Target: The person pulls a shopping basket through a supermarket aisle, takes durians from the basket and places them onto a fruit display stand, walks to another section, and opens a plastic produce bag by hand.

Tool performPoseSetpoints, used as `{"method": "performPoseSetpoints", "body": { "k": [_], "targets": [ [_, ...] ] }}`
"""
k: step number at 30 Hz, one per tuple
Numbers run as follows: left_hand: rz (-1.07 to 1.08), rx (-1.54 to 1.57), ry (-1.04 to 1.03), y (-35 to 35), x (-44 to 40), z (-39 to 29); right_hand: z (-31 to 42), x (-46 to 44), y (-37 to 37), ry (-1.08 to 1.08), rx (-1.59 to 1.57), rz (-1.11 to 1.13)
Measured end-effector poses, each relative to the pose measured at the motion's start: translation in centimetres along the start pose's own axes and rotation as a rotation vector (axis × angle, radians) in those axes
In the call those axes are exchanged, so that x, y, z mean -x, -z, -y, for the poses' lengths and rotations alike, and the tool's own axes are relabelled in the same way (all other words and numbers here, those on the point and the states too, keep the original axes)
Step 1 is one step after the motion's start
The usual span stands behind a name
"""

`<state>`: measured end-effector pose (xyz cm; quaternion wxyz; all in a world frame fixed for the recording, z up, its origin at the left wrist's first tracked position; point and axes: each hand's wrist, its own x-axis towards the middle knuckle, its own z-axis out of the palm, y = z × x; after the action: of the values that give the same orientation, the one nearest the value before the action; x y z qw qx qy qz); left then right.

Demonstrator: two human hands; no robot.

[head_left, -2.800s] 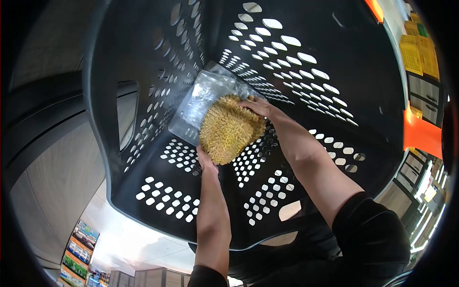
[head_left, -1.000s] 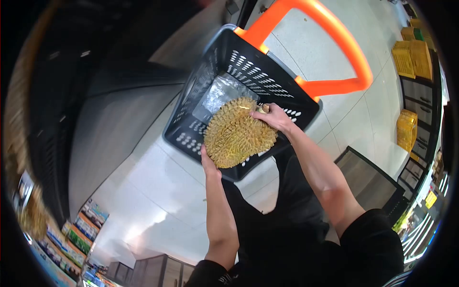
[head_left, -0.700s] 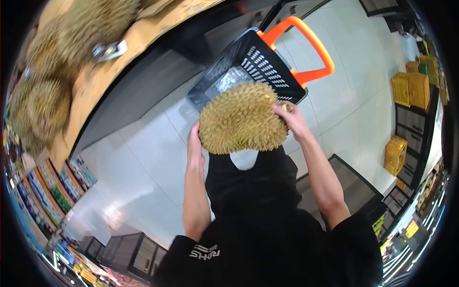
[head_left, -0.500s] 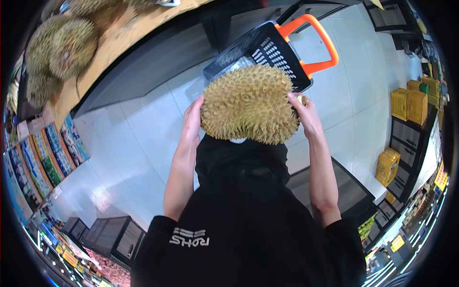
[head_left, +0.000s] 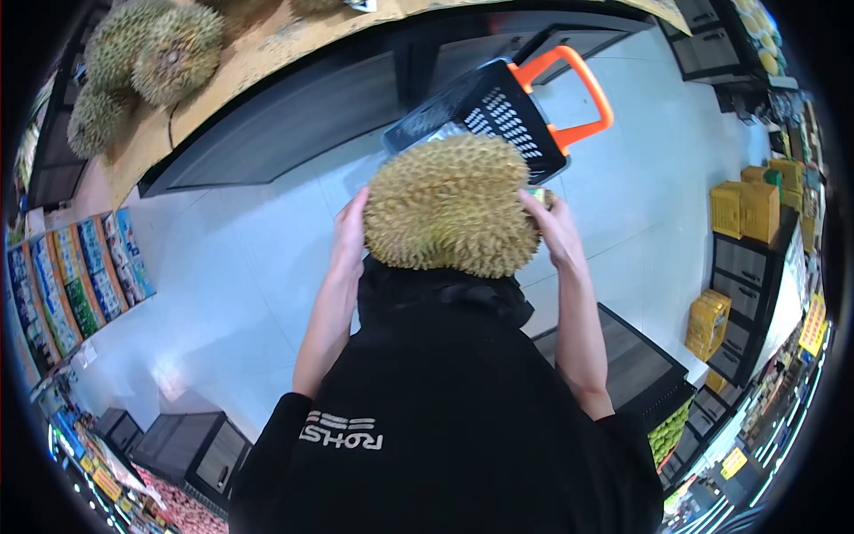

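A large, spiky, yellow-brown durian is held up in front of my body between both hands. My left hand presses its left side, the fingers partly hidden behind it. On the right side, my right hand grips near the stem end, its thumb on the spikes; a small label shows by the fingers. Just beyond the durian, a black shopping basket with an orange handle stands on the floor. Something clear and plastic-looking shows inside it, partly hidden by the fruit.
Several durians lie on a wooden display counter at the upper left. Boxed goods fill a shelf at the left. Yellow crates stand at the right beside dark cabinets. A dark display stand is close by my right arm.
The camera view has shifted slightly, so the counter and basket sit differently in the frame. The durian is tilted a little differently, and both hands still hold it.
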<state>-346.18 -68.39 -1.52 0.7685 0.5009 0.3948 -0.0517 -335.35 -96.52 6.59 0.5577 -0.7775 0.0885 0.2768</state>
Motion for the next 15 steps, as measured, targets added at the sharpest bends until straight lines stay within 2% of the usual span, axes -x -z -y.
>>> {"method": "performPoseSetpoints", "body": {
  "k": [6, 8, 15],
  "targets": [
    [-0.066, 0.078, -0.101, -1.6, 3.3, -0.5, 0.7, 0.5, 0.7, 0.066, 0.132, -0.074],
    [-0.065, 0.118, -0.050, -1.3, 3.6, -0.3, 0.7, 0.2, 0.9, 0.115, 0.197, -0.068],
    [-0.198, 0.091, -0.088, -1.3, 4.1, 2.8, -2.8, 0.2, 1.6, 0.126, 0.101, -0.045]
  ]
}}
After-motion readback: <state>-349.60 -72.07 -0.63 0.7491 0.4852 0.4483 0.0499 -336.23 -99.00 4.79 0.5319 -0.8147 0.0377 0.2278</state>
